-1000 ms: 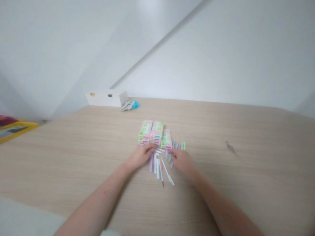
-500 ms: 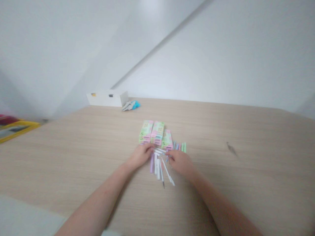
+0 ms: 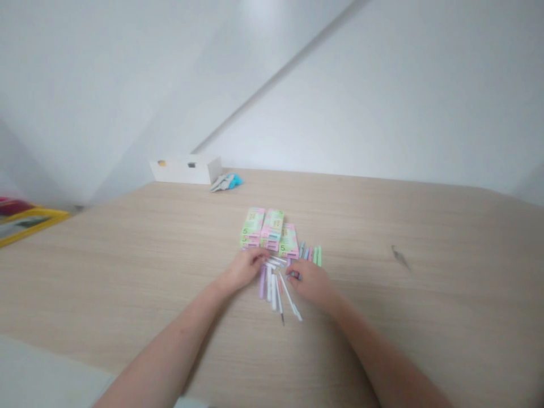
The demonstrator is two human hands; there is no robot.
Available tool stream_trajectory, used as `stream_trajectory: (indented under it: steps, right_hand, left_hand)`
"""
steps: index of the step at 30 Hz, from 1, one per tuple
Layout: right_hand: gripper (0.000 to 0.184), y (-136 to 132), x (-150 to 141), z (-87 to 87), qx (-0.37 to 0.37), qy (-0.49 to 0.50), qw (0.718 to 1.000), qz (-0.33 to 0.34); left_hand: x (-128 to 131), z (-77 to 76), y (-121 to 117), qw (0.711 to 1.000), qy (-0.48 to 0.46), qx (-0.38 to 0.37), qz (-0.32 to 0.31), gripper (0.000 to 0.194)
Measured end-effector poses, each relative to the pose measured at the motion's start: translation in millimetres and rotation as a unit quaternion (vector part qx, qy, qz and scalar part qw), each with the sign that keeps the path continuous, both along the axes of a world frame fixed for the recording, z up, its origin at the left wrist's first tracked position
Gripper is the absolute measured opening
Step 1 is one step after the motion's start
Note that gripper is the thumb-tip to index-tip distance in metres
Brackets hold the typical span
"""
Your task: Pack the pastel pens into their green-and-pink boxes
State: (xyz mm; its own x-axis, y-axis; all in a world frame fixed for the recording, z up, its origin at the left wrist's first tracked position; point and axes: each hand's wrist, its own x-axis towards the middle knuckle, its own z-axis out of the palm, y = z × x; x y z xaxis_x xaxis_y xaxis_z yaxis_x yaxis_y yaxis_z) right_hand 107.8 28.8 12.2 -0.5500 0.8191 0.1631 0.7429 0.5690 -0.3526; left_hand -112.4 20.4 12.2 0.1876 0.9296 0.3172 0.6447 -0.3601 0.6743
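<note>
My left hand [image 3: 245, 268] is closed, with its fingertips at the ends of several thin white pen refills [image 3: 276, 262]. Opposite it, my right hand [image 3: 313, 280] has its thumb and fingers pinched around a small bluish piece, too blurred to name. Below and between both hands lie loose pen parts: a purple pen barrel [image 3: 262, 282], white pen barrels [image 3: 273, 292], and a slim white stick [image 3: 290, 297] fanned towards me. Just beyond the hands are small pink and green boxes [image 3: 272, 225] marked 5, some stacked. Green pen parts [image 3: 318, 255] line up right of the boxes.
A long white box [image 3: 185, 170] stands at the back left of the wooden table [image 3: 127, 243], with a grey and blue crumpled item [image 3: 227, 182] beside it. Farther left is a yellow-edged tray [image 3: 46, 218]. A small dark object [image 3: 399, 256] lies to the right.
My right hand's fingertips have drawn back slightly from the white refills and curled in more. The left hand, the boxes and the loose pen parts stay almost where they were.
</note>
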Motion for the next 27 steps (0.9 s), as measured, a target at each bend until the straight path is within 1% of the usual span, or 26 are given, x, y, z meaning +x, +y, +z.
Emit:
stream_trajectory:
  steps: [8,13,16,18,21,23,27]
  right_hand:
    - [0.015,-7.0,-6.5,4.1,0.047,-0.041,0.998,0.006]
    - [0.014,-8.9,-8.0,4.2,0.071,-0.032,0.997,0.014]
    - [0.013,-8.4,-8.5,2.8,0.055,0.017,0.998,-0.01]
    - [0.012,-7.8,-9.7,1.5,0.023,0.073,0.997,-0.017]
    - [0.01,-7.5,-12.9,0.8,-0.027,0.175,0.984,0.008]
    - [0.01,-8.0,-15.2,1.8,-0.046,0.231,0.972,0.021]
    - [0.021,-9.6,-17.9,6.0,-0.065,0.278,0.958,0.025]
  left_hand:
    - [0.3,-2.2,-0.3,0.999,-0.013,-0.009,-0.028,0.021]
    - [1.0,-0.8,-1.5,0.999,-0.02,-0.014,-0.042,0.021]
    - [1.3,-1.2,-1.5,0.998,-0.025,-0.016,-0.052,0.02]
    - [1.6,-2.0,-1.4,0.998,-0.028,-0.017,-0.061,0.02]
    - [2.3,-3.4,-1.2,0.997,-0.034,-0.017,-0.072,0.02]
    - [2.9,-4.0,-1.3,0.996,-0.037,-0.017,-0.079,0.019]
    - [4.3,-4.0,-2.3,0.994,-0.044,-0.019,-0.096,0.02]
